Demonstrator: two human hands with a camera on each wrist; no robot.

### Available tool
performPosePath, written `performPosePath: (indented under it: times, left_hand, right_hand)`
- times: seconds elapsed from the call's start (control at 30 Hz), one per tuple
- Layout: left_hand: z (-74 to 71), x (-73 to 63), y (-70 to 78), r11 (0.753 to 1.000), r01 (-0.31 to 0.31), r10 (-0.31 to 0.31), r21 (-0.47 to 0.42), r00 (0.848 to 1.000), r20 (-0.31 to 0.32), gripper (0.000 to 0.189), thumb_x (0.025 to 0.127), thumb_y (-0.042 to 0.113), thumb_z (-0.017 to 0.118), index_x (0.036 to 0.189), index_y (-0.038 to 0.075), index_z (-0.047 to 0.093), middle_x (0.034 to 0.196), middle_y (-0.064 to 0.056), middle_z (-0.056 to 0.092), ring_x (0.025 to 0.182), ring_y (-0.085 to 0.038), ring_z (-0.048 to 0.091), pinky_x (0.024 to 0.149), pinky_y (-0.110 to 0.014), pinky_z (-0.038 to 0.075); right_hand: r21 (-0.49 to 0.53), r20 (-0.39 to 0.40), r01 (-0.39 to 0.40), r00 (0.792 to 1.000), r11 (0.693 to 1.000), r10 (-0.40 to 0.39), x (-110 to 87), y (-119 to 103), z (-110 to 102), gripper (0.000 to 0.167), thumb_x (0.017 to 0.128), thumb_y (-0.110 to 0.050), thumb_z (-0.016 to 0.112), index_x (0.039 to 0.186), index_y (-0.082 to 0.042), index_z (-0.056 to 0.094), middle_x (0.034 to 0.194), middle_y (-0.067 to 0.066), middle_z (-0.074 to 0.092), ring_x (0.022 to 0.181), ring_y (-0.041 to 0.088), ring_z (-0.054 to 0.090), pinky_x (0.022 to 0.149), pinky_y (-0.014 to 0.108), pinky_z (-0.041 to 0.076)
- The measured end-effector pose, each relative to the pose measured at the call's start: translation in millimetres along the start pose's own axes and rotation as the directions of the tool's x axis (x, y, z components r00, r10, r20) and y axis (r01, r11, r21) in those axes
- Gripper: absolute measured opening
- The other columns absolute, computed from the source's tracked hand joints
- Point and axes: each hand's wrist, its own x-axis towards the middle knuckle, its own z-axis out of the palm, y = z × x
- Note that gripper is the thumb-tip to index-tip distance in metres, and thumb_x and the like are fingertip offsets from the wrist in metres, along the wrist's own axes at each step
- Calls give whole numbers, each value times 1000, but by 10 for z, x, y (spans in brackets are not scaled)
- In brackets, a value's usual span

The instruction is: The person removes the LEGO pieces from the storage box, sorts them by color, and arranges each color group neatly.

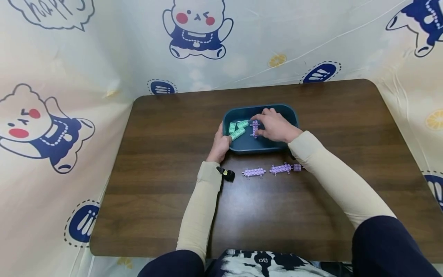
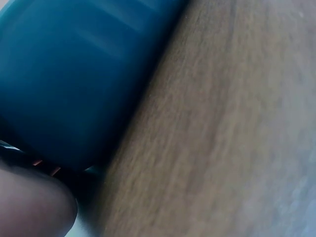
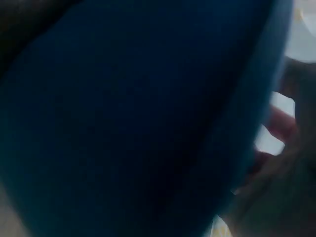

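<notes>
A dark teal tray (image 1: pixel 257 147) stands on the table, its outer wall (image 2: pixel 74 79) filling much of the left wrist view. My left hand (image 1: pixel 219 146) grips the tray's left side, thumb at the rim. Inside the tray, my right hand (image 1: pixel 275 127) has thumb and index finger at the two ends of a purple studded brick piece with small side pegs (image 1: pixel 255 129), pinching it. Several mint green bricks (image 1: pixel 237 134) lie just left of that piece. The right wrist view is dark and mostly filled by the tray's side (image 3: pixel 123 123).
In front of the tray, two purple studded pieces with side pegs (image 1: pixel 253 172) (image 1: pixel 281 168) lie in a row. A small purple block (image 1: pixel 297 167) is at the row's right end, near the right sleeve. The brown wooden table (image 1: pixel 166 154) backs onto a printed curtain (image 1: pixel 249 42).
</notes>
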Motion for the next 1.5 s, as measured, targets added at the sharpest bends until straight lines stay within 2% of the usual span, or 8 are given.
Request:
performPosePath:
  times: [0.1,0.27,0.57,0.83,1.1,1.33,1.5]
  left_hand:
    - [6,8,8,1000,2,-2,4,1000,-5,88,79,-9,38,157,22,13,160,1,18,133,-19,27,94,-36,28]
    - [17,2,28,1000,5,-5,-5,1000,-5,90,78,-11,38,157,22,13,161,2,17,136,-16,25,97,-35,27]
    - [27,0,30,1000,11,-12,-9,1000,-8,90,77,-10,38,157,21,14,161,2,18,138,-14,22,110,-34,22]
    - [21,15,18,1000,14,-14,-4,1000,-6,91,77,-11,39,157,23,13,161,3,17,137,-15,23,104,-34,25]
    - [21,7,27,1000,27,-27,-5,1000,-14,89,78,-10,39,157,22,13,161,2,17,138,-15,23,106,-34,25]
    - [12,8,23,999,40,-40,-10,999,-12,89,78,-11,39,157,22,14,160,3,18,138,-16,23,111,-36,22]
    - [8,15,26,999,41,-42,-5,999,-17,89,78,-10,40,157,21,14,160,2,18,137,-17,24,112,-36,21]
  right_hand:
    - [-50,53,-6,999,999,9,57,-16,41,49,92,-28,66,137,-12,57,120,17,52,106,32,39,91,48,38]
    - [-46,70,-23,997,999,26,88,20,116,45,92,-29,65,133,-10,61,114,16,54,101,31,40,85,45,38]
    - [-36,2,-20,1000,999,20,103,91,257,42,92,-33,65,128,-11,64,119,14,57,103,29,44,92,47,39]
    - [-17,-18,-12,1000,1000,11,88,103,267,41,92,-32,66,127,-11,65,117,13,58,102,29,42,91,46,37]
    - [-37,-42,-4,999,999,2,113,125,312,37,91,-38,65,119,-13,67,111,10,57,101,28,41,90,47,37]
    - [-59,-49,2,999,998,-5,99,116,317,13,93,-19,63,101,-15,72,102,7,57,98,27,41,85,44,36]
    - [-13,-61,-20,998,1000,19,90,101,285,6,90,-13,65,96,-11,66,100,8,60,95,28,43,86,45,36]
